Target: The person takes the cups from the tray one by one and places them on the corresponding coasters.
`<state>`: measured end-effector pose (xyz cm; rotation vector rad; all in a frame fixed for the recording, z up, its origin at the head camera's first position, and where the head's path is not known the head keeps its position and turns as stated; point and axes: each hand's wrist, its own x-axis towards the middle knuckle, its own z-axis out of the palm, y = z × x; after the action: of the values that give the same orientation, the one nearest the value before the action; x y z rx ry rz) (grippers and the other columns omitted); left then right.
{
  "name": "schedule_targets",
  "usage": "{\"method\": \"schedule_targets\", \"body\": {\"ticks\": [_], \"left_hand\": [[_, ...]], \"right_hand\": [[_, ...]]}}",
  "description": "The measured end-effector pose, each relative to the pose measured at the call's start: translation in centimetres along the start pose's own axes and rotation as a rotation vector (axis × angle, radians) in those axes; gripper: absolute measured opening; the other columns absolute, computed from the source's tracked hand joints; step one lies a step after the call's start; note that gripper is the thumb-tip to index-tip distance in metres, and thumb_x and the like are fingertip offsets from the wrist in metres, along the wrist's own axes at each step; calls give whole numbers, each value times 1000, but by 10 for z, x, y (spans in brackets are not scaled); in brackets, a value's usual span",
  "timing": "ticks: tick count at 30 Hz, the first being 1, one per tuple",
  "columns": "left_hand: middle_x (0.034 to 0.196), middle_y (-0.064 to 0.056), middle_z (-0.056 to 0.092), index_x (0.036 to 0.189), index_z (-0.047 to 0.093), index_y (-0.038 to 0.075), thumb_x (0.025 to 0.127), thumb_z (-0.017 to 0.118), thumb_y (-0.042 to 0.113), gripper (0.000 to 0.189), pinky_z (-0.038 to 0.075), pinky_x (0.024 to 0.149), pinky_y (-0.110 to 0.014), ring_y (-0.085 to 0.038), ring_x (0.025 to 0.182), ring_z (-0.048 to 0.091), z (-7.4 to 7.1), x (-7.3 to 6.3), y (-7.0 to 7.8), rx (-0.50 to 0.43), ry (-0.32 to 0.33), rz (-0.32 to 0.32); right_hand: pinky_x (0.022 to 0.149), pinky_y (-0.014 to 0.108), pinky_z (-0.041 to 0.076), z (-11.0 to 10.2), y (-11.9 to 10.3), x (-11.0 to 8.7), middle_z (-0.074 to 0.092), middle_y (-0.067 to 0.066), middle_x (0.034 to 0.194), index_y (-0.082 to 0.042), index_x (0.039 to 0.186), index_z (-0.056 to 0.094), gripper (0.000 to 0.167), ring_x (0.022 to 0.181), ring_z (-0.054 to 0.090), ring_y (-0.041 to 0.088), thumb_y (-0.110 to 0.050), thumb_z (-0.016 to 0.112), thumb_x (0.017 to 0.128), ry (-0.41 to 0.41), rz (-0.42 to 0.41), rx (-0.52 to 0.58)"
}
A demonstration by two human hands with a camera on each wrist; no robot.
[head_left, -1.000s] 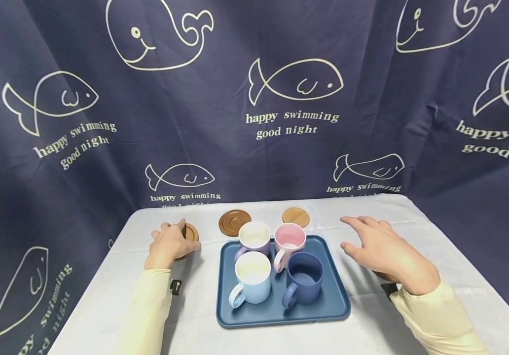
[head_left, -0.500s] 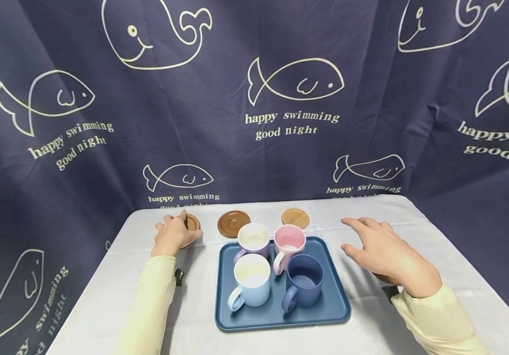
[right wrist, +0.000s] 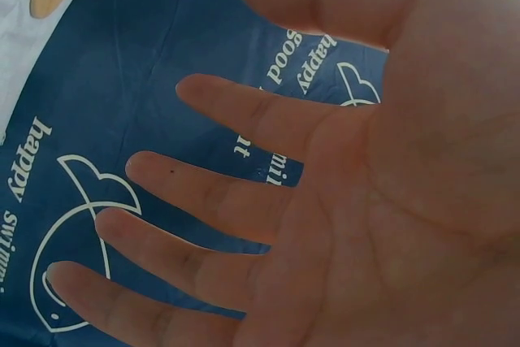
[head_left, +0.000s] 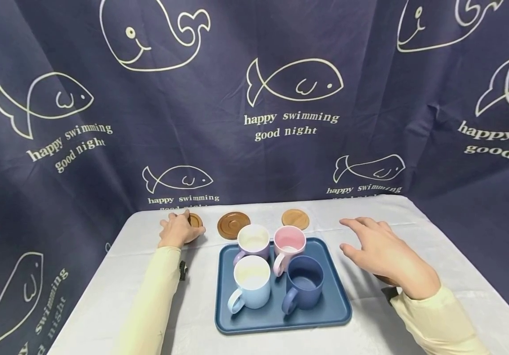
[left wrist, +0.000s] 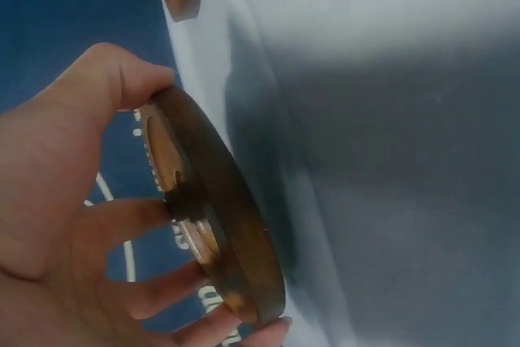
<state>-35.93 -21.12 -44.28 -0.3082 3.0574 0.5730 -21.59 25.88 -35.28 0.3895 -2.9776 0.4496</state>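
My left hand [head_left: 177, 231] grips a round wooden coaster [head_left: 195, 222] by its edge at the back left of the table. In the left wrist view the thumb is on one side of the coaster [left wrist: 227, 209] and the fingers reach across its face to the other side. A shadow lies beside it on the white cloth. My right hand [head_left: 381, 246] hangs over the right side of the table, holding nothing, its fingers spread and nearly straight in the right wrist view.
A blue tray [head_left: 276, 323] bears a light blue mug [head_left: 254, 286], a dark blue mug [head_left: 309, 286], a pink mug [head_left: 291, 239] and a white-and-purple mug [head_left: 254, 241]. Behind it lie a dark brown coaster [head_left: 234, 225] and a light wooden coaster [head_left: 295, 219]. A navy curtain [head_left: 290, 162] hangs behind.
My left hand has moved away from me and slightly right, carrying the coaster toward the back edge, closer in line with the other coasters. The right hand has stayed nearly still.
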Motion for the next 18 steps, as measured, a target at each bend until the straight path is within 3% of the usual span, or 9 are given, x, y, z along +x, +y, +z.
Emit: {"method": "schedule_targets", "body": {"ticks": [8,18], "left_hand": [[136,-38,42,159,38,7,80,74,48,96,41,97,-72,-57,123,37,13,11,-11,4,-40,-20],[141,-36,41,159,39,8,81,75,49,95,36,102,-73,-58,129,35,16,18,-7,21,-49,-12]], "right_hand": [[91,70,46,3,-3,1,57,24,142,-11,147,56,60,121,51,52,-35,69,93,-4,1,-2],[91,69,46,4,-4,0,57,23,141,-10,146,57,59,121,52,51,-34,69,93,-5,11,-2]]}}
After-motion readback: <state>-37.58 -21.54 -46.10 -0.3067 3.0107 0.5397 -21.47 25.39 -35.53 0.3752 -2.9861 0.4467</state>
